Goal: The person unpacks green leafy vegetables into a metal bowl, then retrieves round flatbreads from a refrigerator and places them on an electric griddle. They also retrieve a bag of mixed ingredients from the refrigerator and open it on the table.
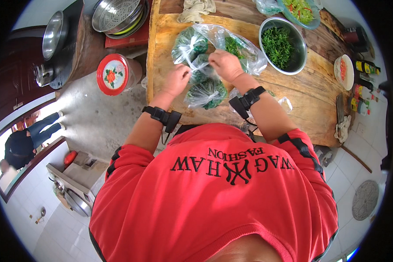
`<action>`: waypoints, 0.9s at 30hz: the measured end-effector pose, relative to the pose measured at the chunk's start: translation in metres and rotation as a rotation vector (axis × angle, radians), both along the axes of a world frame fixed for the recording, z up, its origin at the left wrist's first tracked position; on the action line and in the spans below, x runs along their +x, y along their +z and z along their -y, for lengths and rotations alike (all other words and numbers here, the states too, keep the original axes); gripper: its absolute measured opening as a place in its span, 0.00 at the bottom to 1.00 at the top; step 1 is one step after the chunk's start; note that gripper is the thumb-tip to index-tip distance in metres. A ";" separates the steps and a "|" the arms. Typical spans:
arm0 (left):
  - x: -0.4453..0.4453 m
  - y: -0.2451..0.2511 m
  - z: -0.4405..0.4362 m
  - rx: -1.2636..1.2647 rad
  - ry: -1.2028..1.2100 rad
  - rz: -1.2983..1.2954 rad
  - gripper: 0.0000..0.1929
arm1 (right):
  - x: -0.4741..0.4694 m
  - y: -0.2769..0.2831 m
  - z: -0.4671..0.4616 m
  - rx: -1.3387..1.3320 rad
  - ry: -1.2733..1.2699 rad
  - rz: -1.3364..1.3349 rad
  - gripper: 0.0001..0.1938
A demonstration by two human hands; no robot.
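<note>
Both my hands meet over a small clear plastic bag [199,76] with dark greens inside. My left hand [177,78] pinches one twisted end of the bag's mouth. The other end is gripped by my right hand [226,65], a little higher up. A knotted bag of greens [189,44] lies just beyond my left hand. Nearer my body sits another knotted bag of greens [206,94]. Beyond my right hand, a larger clear bag [255,57] lies loosely around some chopped greens [233,47]. All rest on the wooden table [170,21].
Right of the bags stands a steel basin [300,49] of chopped greens. Farther right are a bowl of red pieces [350,77], bottles [358,104] and a cleaver [340,108]. A red floral lid [100,77] covers a bucket at left. A person [19,149] stands beyond an opening.
</note>
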State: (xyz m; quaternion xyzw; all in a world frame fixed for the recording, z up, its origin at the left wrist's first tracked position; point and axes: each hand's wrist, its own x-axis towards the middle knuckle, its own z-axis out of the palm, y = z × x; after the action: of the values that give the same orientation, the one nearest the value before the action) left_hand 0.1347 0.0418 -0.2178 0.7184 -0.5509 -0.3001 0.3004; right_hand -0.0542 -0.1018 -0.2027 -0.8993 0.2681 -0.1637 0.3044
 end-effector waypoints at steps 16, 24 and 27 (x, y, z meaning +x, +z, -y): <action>-0.006 0.034 0.000 -0.254 -0.024 0.360 0.09 | 0.004 0.022 0.011 0.488 -0.208 0.049 0.08; -0.001 0.062 -0.027 -0.381 -0.164 -0.060 0.05 | -0.005 0.073 -0.011 0.070 -0.311 0.545 0.09; -0.001 0.067 -0.028 -0.280 -0.267 -0.057 0.05 | 0.012 0.082 -0.038 -0.038 0.218 0.444 0.10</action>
State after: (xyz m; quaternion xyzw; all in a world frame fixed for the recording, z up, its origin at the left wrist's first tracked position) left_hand 0.1337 0.0694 -0.1505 0.5812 -0.6691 -0.2780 0.3704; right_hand -0.0426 -0.0642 -0.1204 -0.8705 0.0930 -0.3285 0.3546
